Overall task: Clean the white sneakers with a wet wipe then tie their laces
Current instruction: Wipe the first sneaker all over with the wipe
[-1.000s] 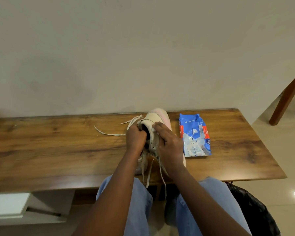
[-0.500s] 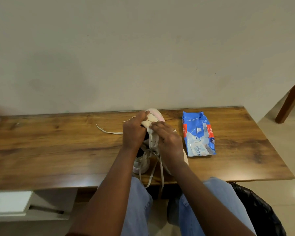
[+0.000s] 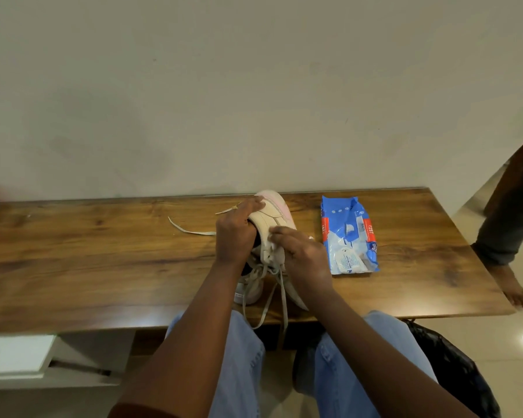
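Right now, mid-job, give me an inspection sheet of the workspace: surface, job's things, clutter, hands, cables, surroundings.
Surface: wooden table, set against a plain wall.
Job's things: white sneaker, pink at its far end, held tilted; second sneaker partly hidden beneath it; laces untied, hanging past the table's front edge, one end lying on the table to the left; blue wet wipes pack lying flat to the right of the sneakers.
Clutter: nothing seen.
Hands: left hand grips the white sneaker's side; right hand pinches it near the opening; no wipe clearly seen.
Cables: nothing seen.
Surroundings: another person's bare foot by the table's right end; black bag on the floor.
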